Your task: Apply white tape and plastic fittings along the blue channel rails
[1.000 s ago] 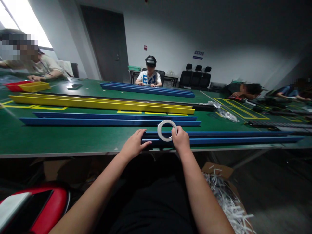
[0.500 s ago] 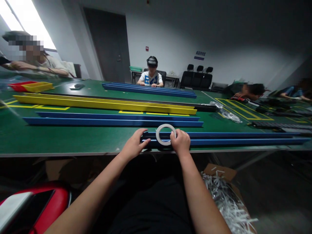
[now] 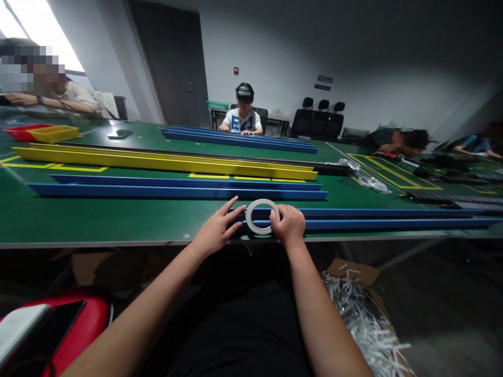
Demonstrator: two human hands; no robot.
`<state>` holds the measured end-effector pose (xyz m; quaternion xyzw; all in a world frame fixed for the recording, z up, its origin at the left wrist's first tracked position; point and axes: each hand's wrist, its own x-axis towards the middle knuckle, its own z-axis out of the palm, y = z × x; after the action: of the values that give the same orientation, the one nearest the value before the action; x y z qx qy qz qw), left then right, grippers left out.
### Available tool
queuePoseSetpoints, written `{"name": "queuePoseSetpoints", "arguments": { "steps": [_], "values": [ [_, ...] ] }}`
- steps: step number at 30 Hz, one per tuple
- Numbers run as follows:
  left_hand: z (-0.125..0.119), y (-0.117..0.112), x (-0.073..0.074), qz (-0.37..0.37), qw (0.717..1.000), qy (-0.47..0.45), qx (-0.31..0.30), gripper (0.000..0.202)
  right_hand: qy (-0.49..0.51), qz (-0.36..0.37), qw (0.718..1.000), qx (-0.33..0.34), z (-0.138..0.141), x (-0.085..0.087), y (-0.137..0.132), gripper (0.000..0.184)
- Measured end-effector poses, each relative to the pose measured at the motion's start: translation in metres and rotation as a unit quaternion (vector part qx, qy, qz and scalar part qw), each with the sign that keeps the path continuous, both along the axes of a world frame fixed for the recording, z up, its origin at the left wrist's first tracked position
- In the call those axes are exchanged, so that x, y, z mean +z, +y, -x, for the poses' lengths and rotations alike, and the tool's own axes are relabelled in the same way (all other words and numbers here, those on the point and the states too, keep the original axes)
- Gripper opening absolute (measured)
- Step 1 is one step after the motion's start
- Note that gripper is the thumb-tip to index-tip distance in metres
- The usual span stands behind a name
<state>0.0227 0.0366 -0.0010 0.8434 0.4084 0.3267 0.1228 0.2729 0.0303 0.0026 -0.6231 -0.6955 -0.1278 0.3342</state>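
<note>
My right hand is clamped on the right rim of a white tape roll, held over the left end of the nearest blue channel; the roll looks light and firm, perhaps slick-sided, so the rim seems the best hold; my left hand is spread beside it, touching or not I cannot tell; half a second ago those fingers curled closer together.
</note>
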Motion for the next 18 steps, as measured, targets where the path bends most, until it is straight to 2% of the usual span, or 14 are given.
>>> {"name": "queuePoseSetpoints", "arguments": {
  "steps": [4, 12, 18],
  "values": [
    [-0.0001, -0.0013, -0.0004, -0.018, 1.000, -0.020, -0.001, 0.047, 0.000, 0.004, 1.000, 0.000, 0.0001, -0.0001, 0.0002, 0.026],
    [0.0012, -0.0004, -0.0066, -0.051, 0.993, -0.108, 0.015, 0.022, -0.006, 0.001, 1.000, 0.002, 0.0001, -0.0009, 0.0001, 0.030],
    [0.0007, -0.0019, -0.0046, -0.055, 0.988, -0.140, 0.016, 0.017, -0.001, 0.000, 1.000, 0.005, 0.0007, -0.0004, -0.0002, 0.029]
  ]
}}
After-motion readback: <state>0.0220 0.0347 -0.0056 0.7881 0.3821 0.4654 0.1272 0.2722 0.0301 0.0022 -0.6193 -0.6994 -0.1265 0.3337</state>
